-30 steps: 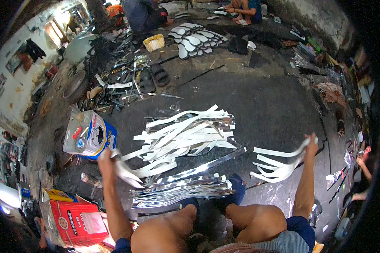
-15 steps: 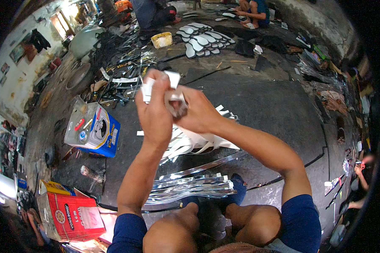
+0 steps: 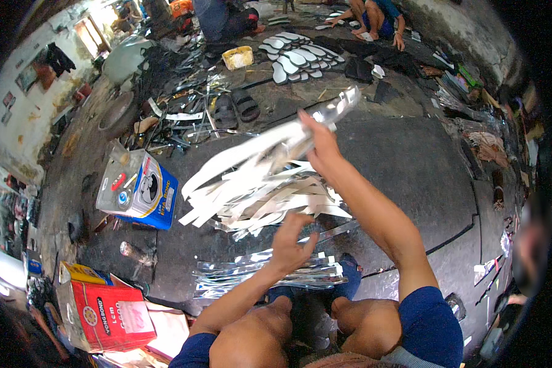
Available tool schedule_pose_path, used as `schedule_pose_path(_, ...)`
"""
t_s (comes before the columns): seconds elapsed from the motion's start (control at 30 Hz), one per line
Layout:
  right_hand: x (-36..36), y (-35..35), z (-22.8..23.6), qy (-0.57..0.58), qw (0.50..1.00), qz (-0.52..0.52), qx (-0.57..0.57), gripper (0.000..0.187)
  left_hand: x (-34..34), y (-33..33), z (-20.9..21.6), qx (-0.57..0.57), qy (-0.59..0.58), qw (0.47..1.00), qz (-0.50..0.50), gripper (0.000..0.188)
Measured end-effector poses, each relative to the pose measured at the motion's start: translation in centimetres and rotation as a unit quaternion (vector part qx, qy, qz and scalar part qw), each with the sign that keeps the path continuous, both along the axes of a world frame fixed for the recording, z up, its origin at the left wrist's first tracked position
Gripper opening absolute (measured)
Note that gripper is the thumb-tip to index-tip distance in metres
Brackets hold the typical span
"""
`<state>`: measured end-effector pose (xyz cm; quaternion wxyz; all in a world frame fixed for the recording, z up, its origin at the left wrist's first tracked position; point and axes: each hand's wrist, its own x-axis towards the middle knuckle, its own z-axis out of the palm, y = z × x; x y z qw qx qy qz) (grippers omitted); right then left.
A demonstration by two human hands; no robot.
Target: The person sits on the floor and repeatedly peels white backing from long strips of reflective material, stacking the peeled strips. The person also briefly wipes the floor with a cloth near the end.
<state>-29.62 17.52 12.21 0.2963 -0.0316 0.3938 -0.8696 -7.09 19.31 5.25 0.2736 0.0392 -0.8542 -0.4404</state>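
Note:
My right hand [image 3: 320, 144] is closed round a bunch of long white strips [image 3: 245, 153], lifted over the dark mat. Their far end, shiny and smeared by motion, sticks up past my fingers, while the loose ends trail down to the left. Below them lies a loose heap of white strips [image 3: 276, 199]. My left hand [image 3: 291, 242] hovers between that heap and a row of shiny silver strips [image 3: 257, 276] by my feet. Its thumb and fingers are apart, with nothing seen in them.
On the left stand a blue-and-white tin [image 3: 156, 190] and a red box [image 3: 113, 313]. A clear bottle [image 3: 135, 251] lies between them. Farther off are black sandals [image 3: 236, 107], a yellow tub [image 3: 237, 57] and stacked white sole pieces [image 3: 297, 58]. A person [image 3: 377, 18] crouches at the back.
My hands were together at a small bundle and have parted. My right hand has moved right with strips spread out from it; my left hand has dropped back toward my knees.

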Motion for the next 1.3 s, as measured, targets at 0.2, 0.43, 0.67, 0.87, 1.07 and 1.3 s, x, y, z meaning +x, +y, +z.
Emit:
schedule_pose_path(0.2,4.2,17.6,-20.7,0.319,0.682,-0.021,0.658,0.074,5.1,0.7,-16.3,-0.205,-0.303,0.930,-0.004,0.041)
schedule_pose_path(0.43,15.3,19.9,-22.7,0.608,0.555,0.252,0.509,0.036,6.7,-1.1,-18.1,-0.145,-0.341,0.928,-0.028,0.024)
schedule_pose_path(0.67,13.5,23.9,-22.8,0.544,0.649,0.212,0.489,0.037,5.9,1.0,-14.7,-0.013,-0.271,0.962,-0.023,0.023)
schedule_pose_path(0.87,10.7,24.6,-20.3,0.206,0.845,0.276,0.408,0.017,4.3,1.1,-13.6,0.039,-0.142,0.987,-0.059,0.029)
schedule_pose_path(1.07,10.0,23.4,-16.3,0.036,0.900,0.256,0.352,0.011,2.6,2.5,-10.2,-0.091,-0.081,0.993,0.014,0.025)
schedule_pose_path(1.3,13.9,20.0,-13.2,-0.125,0.950,0.273,0.089,0.011,0.7,3.6,-7.5,0.418,-0.304,0.843,-0.149,0.029)
